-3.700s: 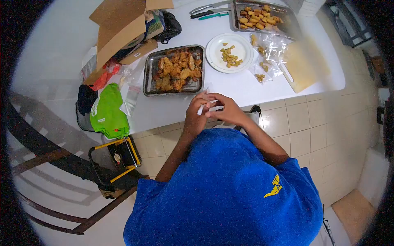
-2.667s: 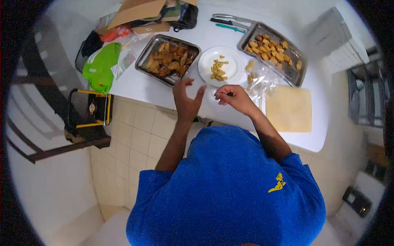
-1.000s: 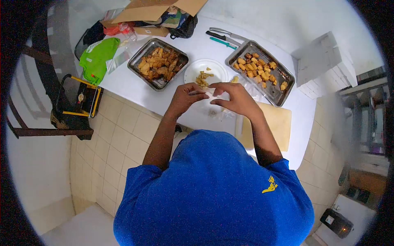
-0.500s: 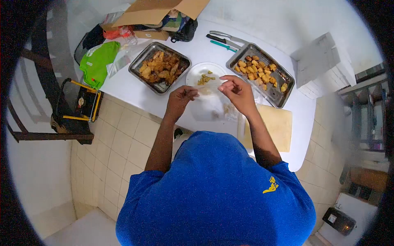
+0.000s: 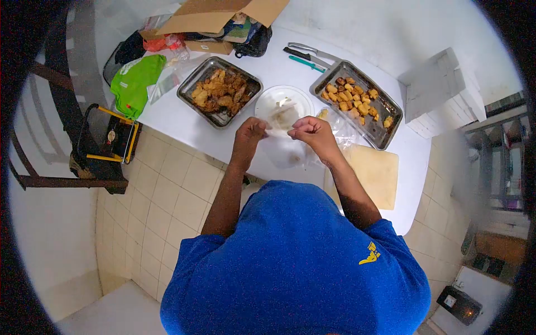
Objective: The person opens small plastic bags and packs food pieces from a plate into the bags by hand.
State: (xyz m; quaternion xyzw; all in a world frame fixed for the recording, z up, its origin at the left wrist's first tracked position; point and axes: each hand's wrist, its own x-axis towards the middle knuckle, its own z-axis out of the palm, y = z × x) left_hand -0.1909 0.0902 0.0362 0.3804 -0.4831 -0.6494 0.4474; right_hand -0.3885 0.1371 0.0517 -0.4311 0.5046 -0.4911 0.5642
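Your left hand [image 5: 249, 133] and right hand [image 5: 312, 134] each have the grip pinched nearly closed, thumb against fingers, on opposite sides of a clear plastic bag [image 5: 283, 119]. You hold it spread between them, above the near part of the white plate [image 5: 308, 104]. The film blurs the food on that plate; its exact edges are hard to make out.

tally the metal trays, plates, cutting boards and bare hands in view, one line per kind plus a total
Metal trays: 2 (left-side tray, right-side tray)
Plates: 1 (white plate)
Cutting boards: 1 (yellowish board)
Bare hands: 2 (left hand, right hand)
Total: 6
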